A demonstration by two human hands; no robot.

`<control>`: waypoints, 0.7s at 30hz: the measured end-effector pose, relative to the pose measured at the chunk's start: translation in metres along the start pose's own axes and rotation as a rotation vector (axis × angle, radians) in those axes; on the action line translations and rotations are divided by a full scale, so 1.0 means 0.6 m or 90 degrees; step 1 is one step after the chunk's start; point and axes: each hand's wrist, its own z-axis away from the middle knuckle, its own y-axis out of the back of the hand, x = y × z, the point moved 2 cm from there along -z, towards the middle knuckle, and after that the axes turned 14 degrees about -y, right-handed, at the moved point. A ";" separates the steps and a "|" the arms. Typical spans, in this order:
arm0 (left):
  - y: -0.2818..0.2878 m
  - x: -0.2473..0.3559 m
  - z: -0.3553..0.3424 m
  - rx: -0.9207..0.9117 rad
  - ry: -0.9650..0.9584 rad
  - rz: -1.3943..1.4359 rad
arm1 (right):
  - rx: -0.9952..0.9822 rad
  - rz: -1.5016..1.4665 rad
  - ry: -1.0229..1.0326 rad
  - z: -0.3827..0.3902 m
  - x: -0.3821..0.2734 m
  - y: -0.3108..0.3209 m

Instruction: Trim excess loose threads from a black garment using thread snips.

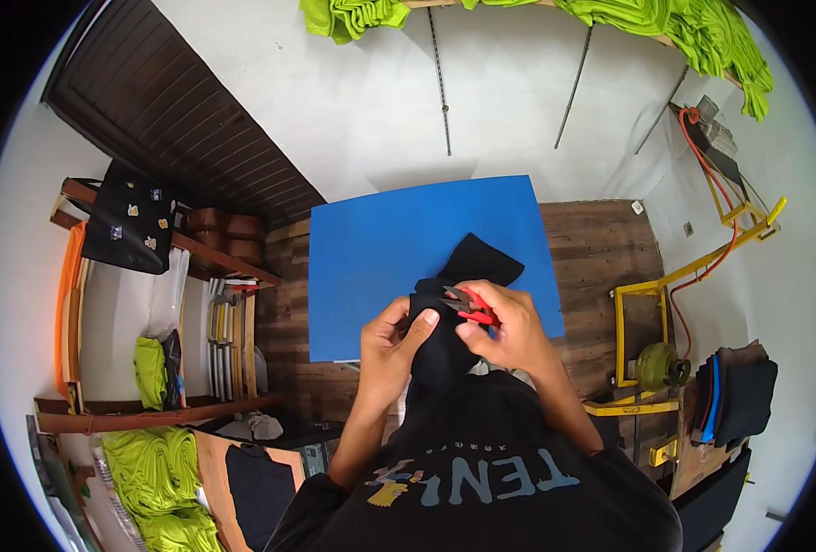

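Note:
A piece of black cloth hangs in front of my body, held up over the near edge of a blue tabletop. My left hand pinches its left side between thumb and fingers. Red-handled thread snips are gripped in my right hand, their dark blades pointing left across the cloth. The blades look slightly apart; whether a thread lies between them is too small to tell. Beyond my hands, a black cloth flap lies on the table, and I cannot tell whether it joins the held piece.
Lime-green fabric lies piled on a high shelf at the far wall, with more folded green fabric at lower left. On the right stand a yellow metal frame, a greenish tank and stacked dark clothes. A black bag hangs left.

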 end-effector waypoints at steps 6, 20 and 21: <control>0.003 0.008 0.028 -0.074 -0.044 0.012 | 0.008 0.162 0.072 0.017 -0.021 0.000; 0.017 0.001 0.052 -0.107 -0.001 0.195 | 0.063 0.200 0.114 0.015 -0.035 -0.016; 0.017 -0.001 0.052 -0.105 -0.003 0.195 | 0.062 0.200 0.116 0.014 -0.034 -0.017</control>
